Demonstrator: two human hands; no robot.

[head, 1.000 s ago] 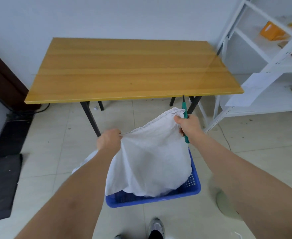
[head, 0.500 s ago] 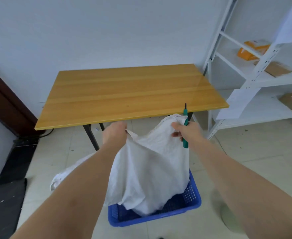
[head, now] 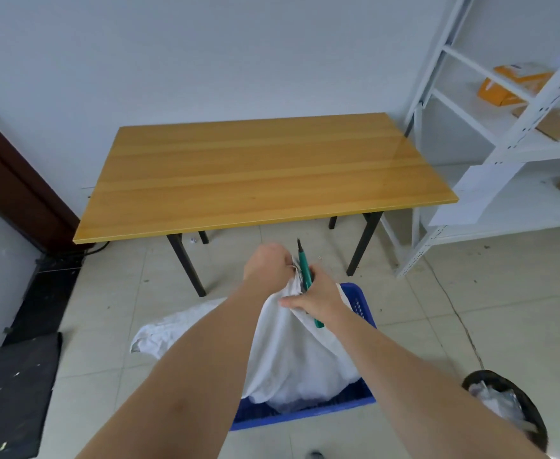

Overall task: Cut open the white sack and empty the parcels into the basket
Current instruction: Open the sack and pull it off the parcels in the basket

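The white sack (head: 292, 356) hangs bunched over the blue plastic basket (head: 359, 309) on the floor, its lower part resting inside. My left hand (head: 267, 266) grips the gathered top of the sack. My right hand (head: 318, 298) sits right beside it, holding the sack cloth together with a green-handled cutter (head: 305, 270) whose dark tip points up. No parcels are visible; the cloth hides the basket's inside.
A wooden table (head: 258, 170) on black legs stands just beyond the basket. White metal shelving (head: 510, 137) with boxes is at the right. A second white sack (head: 172, 329) lies on the floor at left. A black bin (head: 507, 405) stands at lower right, a dark mat (head: 10, 392) at lower left.
My hands have come together, gathering the sack's spread top edge into one bunch. The sack now hangs narrower and lower over the basket. The view has lifted.
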